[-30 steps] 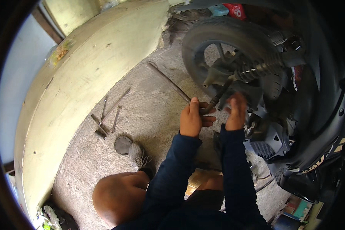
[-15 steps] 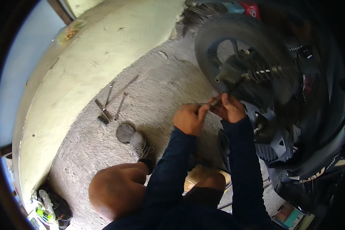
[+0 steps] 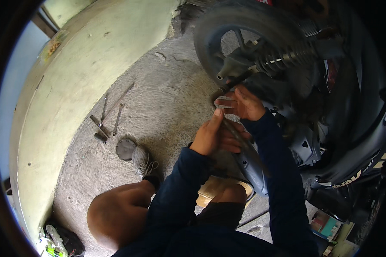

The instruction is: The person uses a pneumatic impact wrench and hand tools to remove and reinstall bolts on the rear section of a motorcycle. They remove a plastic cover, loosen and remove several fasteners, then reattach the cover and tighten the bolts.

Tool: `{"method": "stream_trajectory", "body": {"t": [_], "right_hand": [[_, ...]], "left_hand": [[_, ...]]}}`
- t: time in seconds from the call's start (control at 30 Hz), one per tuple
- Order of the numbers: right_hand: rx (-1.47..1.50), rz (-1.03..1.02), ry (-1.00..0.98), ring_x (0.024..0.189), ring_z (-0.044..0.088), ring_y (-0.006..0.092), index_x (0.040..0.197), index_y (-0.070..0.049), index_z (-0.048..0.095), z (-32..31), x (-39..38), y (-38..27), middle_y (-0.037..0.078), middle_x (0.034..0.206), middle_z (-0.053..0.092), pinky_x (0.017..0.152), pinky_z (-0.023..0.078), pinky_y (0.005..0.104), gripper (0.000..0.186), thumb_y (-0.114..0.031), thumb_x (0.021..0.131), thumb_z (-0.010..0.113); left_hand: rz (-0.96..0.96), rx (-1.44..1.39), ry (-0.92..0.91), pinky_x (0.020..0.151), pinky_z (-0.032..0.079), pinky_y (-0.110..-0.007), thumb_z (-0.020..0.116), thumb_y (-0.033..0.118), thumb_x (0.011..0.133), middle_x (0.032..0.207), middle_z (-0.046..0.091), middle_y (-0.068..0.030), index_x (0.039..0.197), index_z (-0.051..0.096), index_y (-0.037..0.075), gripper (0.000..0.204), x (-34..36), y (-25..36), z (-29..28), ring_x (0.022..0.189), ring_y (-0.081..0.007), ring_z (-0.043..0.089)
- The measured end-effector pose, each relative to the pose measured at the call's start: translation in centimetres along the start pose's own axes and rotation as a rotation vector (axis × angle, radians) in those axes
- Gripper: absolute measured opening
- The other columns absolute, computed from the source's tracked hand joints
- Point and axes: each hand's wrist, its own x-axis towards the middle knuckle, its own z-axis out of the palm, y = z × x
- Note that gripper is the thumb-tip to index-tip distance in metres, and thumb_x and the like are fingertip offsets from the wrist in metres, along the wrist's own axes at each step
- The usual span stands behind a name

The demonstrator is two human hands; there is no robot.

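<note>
I squat beside a scooter's rear wheel (image 3: 210, 30), a black tyre with a dark hub and a coil spring (image 3: 283, 60) beside it. My left hand (image 3: 208, 136) is closed around a long dark metal rod (image 3: 244, 143) that slants down to the right across my lap. My right hand (image 3: 241, 104) sits just above it, its fingers pinching the rod's upper part close to the hub, where a dark bar (image 3: 236, 80) sticks out of the wheel. The two hands nearly touch. Whether the bar and the rod are one piece, I cannot tell.
Several long metal tools (image 3: 107, 118) lie on the concrete floor near a curved pale wall (image 3: 81, 68). My shoe (image 3: 140, 158) and bare knee (image 3: 116, 214) are at lower left. A wooden block (image 3: 212, 191) is under me. Grey scooter panels (image 3: 306, 145) and small boxes (image 3: 326, 225) crowd the right.
A long rod that lay on the floor by the wheel is off the ground. Both hands have come together around a rod in front of the hub.
</note>
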Motion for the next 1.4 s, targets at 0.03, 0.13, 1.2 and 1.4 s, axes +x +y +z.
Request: {"method": "stream_trajectory", "body": {"t": [0.03, 0.13, 1.2, 1.4], "right_hand": [[0.075, -0.031, -0.026, 0.117, 0.061, 0.0261, 0.136, -0.015, 0.044, 0.4, 0.3, 0.8, 0.011, 0.127, 0.058, 0.091, 0.052, 0.0355, 0.041, -0.039, 0.104, 0.047], [0.297, -0.215, 0.010, 0.116, 0.059, 0.0280, 0.128, -0.012, 0.051, 2.2, 1.3, 2.9, 0.015, 0.128, 0.058, 0.094, 0.052, 0.0420, 0.030, -0.029, 0.104, 0.049], [0.081, -0.170, 0.464, 0.080, 0.069, 0.0256, 0.115, -0.008, 0.050, 2.5, 4.0, 2.0, 0.011, 0.093, 0.065, 0.064, 0.060, 0.0343, 0.022, -0.025, 0.101, 0.056], [-0.121, -0.116, 0.540, 0.079, 0.069, 0.0252, 0.118, -0.010, 0.050, 3.3, 3.6, 1.8, 0.013, 0.093, 0.067, 0.064, 0.058, 0.0340, 0.027, -0.029, 0.100, 0.057]], "left_hand": [[-0.026, -0.125, -0.012, 0.076, 0.059, -0.037, 0.025, 0.065, 0.100, 0.105, 0.071, -0.0198, 0.114, 0.062, -0.001, 0.077, -0.2, 0.3, 0.6, 0.088, -0.0284, 0.072], [0.040, -0.593, -0.252, 0.076, 0.059, -0.038, 0.024, 0.064, 0.100, 0.106, 0.071, -0.0191, 0.118, 0.060, -0.001, 0.076, 0.1, 1.2, 1.8, 0.090, -0.0290, 0.072], [1.015, 0.854, 0.520, 0.084, 0.054, -0.038, 0.063, 0.023, 0.094, 0.096, 0.069, -0.0153, 0.112, 0.062, 0.000, 0.030, 0.6, 3.0, -2.8, 0.090, -0.0292, 0.068], [0.969, 1.279, 0.589, 0.079, 0.050, -0.042, 0.065, 0.028, 0.092, 0.090, 0.069, -0.0144, 0.117, 0.062, 0.002, 0.036, 1.7, 1.8, -4.8, 0.092, -0.0383, 0.065]]}}
